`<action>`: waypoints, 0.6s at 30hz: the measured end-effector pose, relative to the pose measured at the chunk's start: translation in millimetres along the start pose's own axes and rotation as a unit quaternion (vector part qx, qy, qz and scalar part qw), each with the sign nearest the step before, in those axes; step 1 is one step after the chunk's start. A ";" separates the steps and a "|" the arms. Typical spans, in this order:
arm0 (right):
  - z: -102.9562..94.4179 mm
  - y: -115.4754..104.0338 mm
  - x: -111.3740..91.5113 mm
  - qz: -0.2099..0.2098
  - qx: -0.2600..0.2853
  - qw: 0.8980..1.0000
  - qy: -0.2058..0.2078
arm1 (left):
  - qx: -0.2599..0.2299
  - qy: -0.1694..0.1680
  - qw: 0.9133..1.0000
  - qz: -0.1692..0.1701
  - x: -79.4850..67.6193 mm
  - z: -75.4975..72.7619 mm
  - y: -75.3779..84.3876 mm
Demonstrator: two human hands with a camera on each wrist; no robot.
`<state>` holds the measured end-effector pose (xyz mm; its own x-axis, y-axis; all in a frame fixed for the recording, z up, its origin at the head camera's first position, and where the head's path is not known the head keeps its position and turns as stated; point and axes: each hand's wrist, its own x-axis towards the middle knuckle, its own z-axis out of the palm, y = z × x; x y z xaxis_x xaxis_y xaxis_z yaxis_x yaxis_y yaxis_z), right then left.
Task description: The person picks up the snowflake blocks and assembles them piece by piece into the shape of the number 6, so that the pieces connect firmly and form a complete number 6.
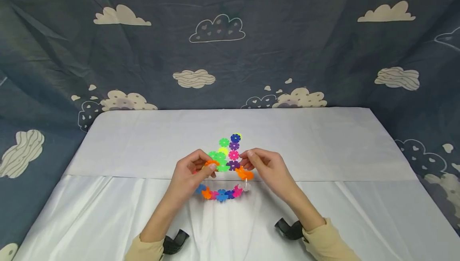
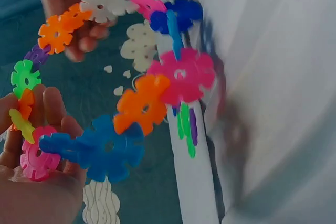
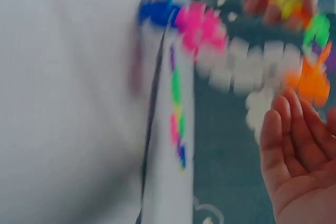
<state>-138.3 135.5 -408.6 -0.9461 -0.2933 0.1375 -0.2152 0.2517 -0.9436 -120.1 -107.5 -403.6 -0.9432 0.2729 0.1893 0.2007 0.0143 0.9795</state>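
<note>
A ring of flower-shaped pieces [image 1: 221, 195] is held above the white table [image 1: 305, 133], an orange piece [image 1: 213, 163] at its left being pinched by the left hand [image 1: 194, 169]. At its right, the right hand [image 1: 267, 167] is held with fingers loosely bent, just beside another orange piece [image 1: 245, 173] (whether that is touched cannot be told). Beyond, a flat cluster [image 1: 234, 155] is partly overlapped by the ring. In the right wrist view, the ring is blurred and the thumb cut off.
</note>
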 end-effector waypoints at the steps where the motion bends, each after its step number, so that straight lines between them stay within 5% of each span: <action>1: -4.0 4.0 5.3 0.006 -0.011 1.000 -0.002 | 0.002 0.001 1.000 0.002 0.1 -2.1 1.0; 6: -21.9 21.5 39.7 0.037 -0.096 0.993 -0.054 | 0.008 0.001 1.000 0.001 0.7 -8.5 2.0; 12: -29.3 39.6 90.5 0.030 -0.216 0.972 -0.087 | 0.001 -0.020 1.000 -0.007 1.6 -12.5 0.3; 18: -26.5 53.9 122.9 0.032 -0.270 0.951 -0.147 | -0.013 -0.030 0.999 -0.007 1.7 -12.6 -1.6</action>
<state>-272.6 137.4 -434.6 -0.8696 -0.4873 -0.0793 -0.3282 0.6906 -0.6445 -125.3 -119.2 -404.0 -0.9282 0.3299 0.1722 0.1799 -0.0071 0.9837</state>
